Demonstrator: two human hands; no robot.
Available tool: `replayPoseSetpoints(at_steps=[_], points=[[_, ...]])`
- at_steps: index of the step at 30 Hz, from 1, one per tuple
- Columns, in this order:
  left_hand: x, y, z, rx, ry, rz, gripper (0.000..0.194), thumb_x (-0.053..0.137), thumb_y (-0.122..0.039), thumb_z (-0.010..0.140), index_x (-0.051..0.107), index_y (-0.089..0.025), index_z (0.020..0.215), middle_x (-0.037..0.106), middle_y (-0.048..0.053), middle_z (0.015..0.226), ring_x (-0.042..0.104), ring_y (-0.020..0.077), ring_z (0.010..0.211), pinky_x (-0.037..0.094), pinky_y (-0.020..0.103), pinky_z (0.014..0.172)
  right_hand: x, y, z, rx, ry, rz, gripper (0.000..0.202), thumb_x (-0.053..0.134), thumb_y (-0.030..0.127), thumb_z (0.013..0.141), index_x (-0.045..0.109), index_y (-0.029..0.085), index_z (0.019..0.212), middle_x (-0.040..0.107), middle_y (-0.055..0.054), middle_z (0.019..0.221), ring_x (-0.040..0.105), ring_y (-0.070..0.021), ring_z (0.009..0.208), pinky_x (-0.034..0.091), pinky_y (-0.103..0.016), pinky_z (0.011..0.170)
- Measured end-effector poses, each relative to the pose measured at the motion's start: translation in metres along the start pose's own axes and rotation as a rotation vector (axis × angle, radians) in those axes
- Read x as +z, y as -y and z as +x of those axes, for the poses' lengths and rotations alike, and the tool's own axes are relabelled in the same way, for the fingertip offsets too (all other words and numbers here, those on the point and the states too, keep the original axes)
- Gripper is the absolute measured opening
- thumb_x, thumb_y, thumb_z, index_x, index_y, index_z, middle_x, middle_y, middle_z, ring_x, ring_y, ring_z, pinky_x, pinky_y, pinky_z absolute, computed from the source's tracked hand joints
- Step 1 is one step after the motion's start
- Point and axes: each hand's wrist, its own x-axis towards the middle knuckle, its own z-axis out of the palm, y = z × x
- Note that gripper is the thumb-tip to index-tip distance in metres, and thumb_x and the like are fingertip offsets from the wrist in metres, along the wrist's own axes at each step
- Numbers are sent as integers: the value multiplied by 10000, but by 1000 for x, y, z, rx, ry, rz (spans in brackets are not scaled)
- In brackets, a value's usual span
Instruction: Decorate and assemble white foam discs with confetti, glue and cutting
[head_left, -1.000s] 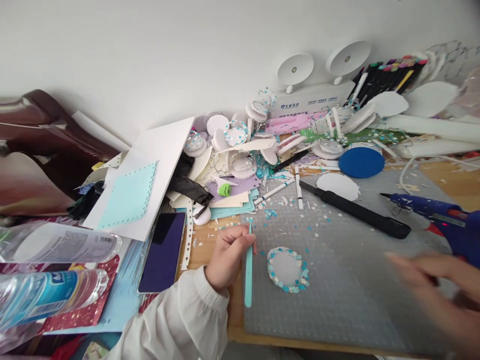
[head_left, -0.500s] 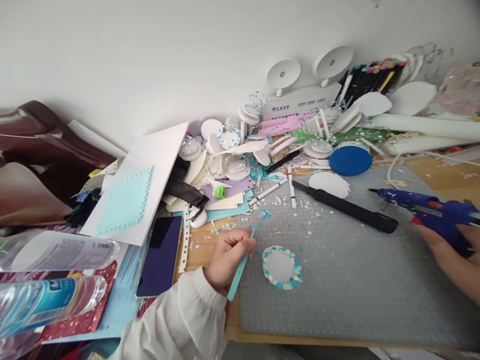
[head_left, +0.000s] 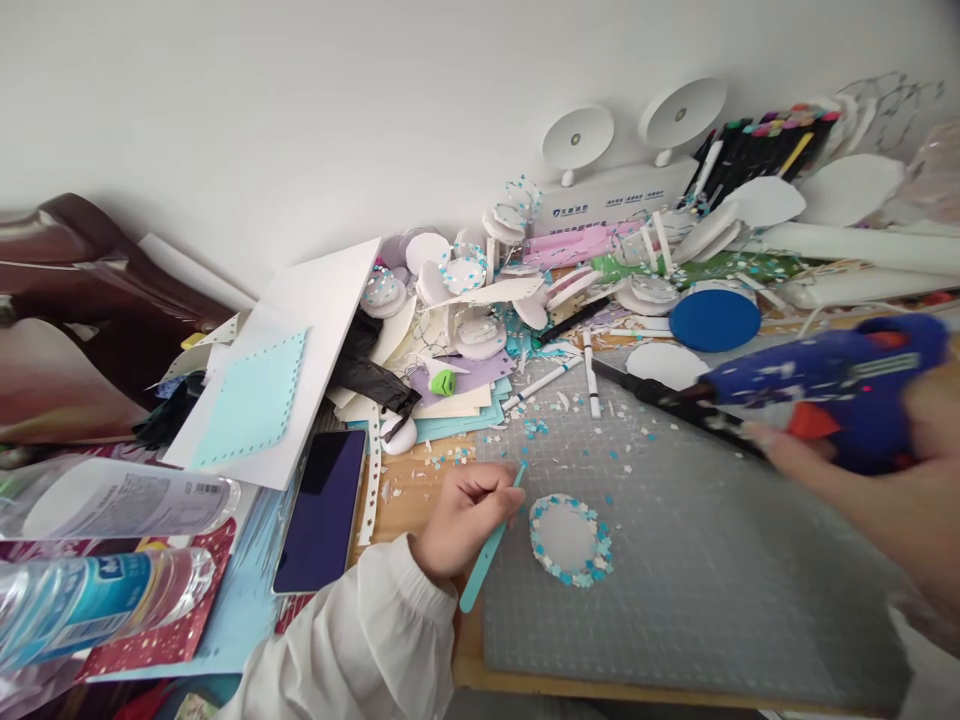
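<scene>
Head view, glue gun: I find the blue glue gun [head_left: 795, 368] at right of frame, fingers of the right hand [head_left: 862, 490] grasping its handle; trigger pressure I cannot tell.
Tweezers: left hand [head_left: 469, 520], lower centre, grasps a slim turquoise tool, apparently tweezers [head_left: 487, 560], slanting past the mat's left edge.
Trimmed disc: lies flat on the grey mat [head_left: 720, 600], lower centre, ringed with blue and white stars; neither hand touches it.
Step in hand: I judge it to be handling the glue gun, tweezers kept ready.
Next move: in my judgement, calls for a steady nozzle and clear passage over the mat.
Obstruction: black-handled tool [head_left: 652, 392] lies behind the nozzle in the picture; contact I cannot tell.
Loose stars: scattered [head_left: 536, 428] at centre, liable to stick to glue.
Worktop surroundings: white pen [head_left: 592, 375] and blue disc [head_left: 715, 320] above the mat; phone [head_left: 321, 512] left of centre.
</scene>
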Motion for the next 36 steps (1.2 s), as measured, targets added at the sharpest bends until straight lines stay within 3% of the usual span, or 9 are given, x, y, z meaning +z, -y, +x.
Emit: replayPoseSetpoints(at_steps=[4,9,20,36], points=[[-1,0,0,22,27,6,515,643,-444,811,404,-184,437,369,-31,484,326,104,514,236,272,511,35,24,-5,-181,75,49,255,717,243,685,467,258,733,523,30,510,451,-110,410,348,-274,414],[-1,-1,-1,22,76,-2,524,651,-432,815,384,-178,443,331,-41,497,305,100,524,221,272,516,62,14,-21,-435,4,23,178,609,380,777,503,245,823,511,73,477,412,-96,313,349,-218,340],[-1,2,1,105,134,16,501,617,-291,847,273,-197,495,257,-56,526,267,104,536,210,282,528,58,17,-26,-451,41,-5,163,537,390,829,505,231,829,501,89,466,471,-94,305,381,-166,319],[0,0,2,136,142,37,500,609,-273,848,268,-193,490,249,-59,512,266,102,533,215,285,532,60,17,-26,-486,43,-39,142,526,364,832,470,236,809,488,93,474,446,-90,300,366,-173,319]])
